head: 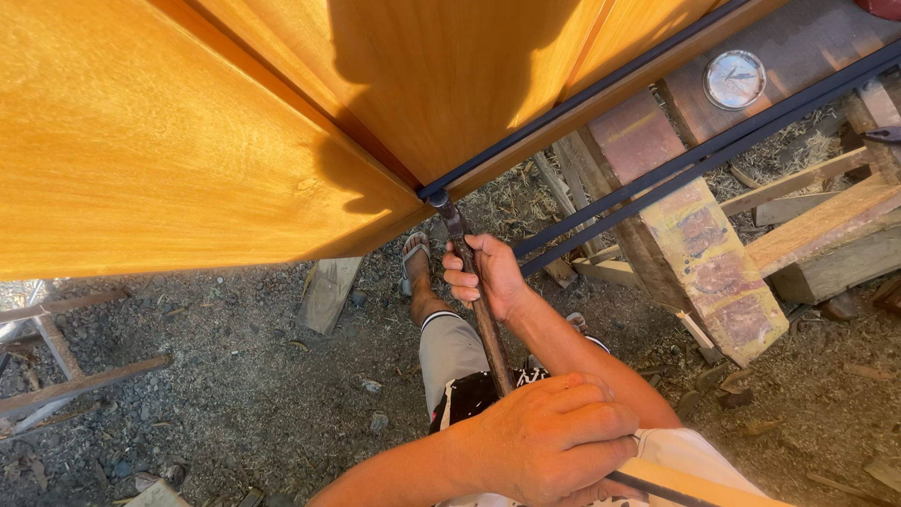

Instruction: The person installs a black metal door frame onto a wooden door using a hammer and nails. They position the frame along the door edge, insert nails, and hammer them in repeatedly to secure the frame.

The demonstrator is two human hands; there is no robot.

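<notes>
Hands grip a long, rusty metal bar (483,314), seen from above by the person holding it. One hand (486,277) is wrapped around the bar partway up its shaft, fingers closed snugly. The other hand (554,441) is nearest the camera, fingers curled tight around the bar's lower end, which seems to have a pale wooden handle. Which hand is the left and which the right is hard to tell from this angle; going by the forearms, the near hand looks like the left and the far hand the right.

The bar's tip (439,199) touches the bottom corner of a large, glossy, orange-yellow wooden panel (188,131), right where a dark metal strip (582,99) runs along the panel's edge. The panel fills the upper left of the view and stands above gravelly, wood-littered ground (244,376). The person's sandalled foot (415,255) is planted just below the corner. To the right lie stacked timbers (713,272), two dark rods (694,160) and a round dial gauge (735,79).

Doing this well likely means keeping the tip seated squarely against the strip, steadying with the far hand while the near hand supplies gentle, controlled force, so the polished wood is not scratched or dented.
</notes>
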